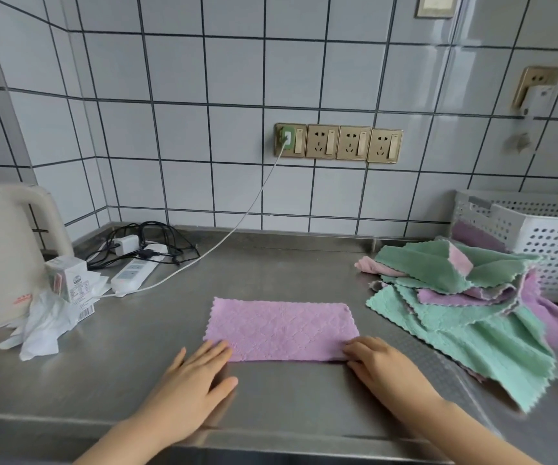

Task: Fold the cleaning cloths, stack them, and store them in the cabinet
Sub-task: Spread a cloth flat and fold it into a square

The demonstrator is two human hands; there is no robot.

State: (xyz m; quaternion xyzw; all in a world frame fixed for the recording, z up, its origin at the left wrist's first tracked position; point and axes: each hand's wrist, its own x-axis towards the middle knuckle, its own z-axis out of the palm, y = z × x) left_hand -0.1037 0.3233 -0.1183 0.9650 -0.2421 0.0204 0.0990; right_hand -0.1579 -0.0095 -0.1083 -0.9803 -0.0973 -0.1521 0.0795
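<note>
A purple cleaning cloth [282, 328] lies flat on the steel counter [287, 397] as a long rectangle, folded in half. My left hand [192, 387] rests palm down with its fingertips on the cloth's near left corner. My right hand [384, 369] presses its fingertips on the near right corner. Neither hand grips anything. To the right sits a loose pile of green and purple cloths [472, 307], unfolded and overlapping.
A white perforated basket [539, 236] stands behind the pile at the right. At the left are a cream kettle [2, 256], a small box [68, 276], crumpled white plastic [46, 327] and a power strip [135, 271] with tangled cables. Wall sockets [338, 142] line the tiled wall.
</note>
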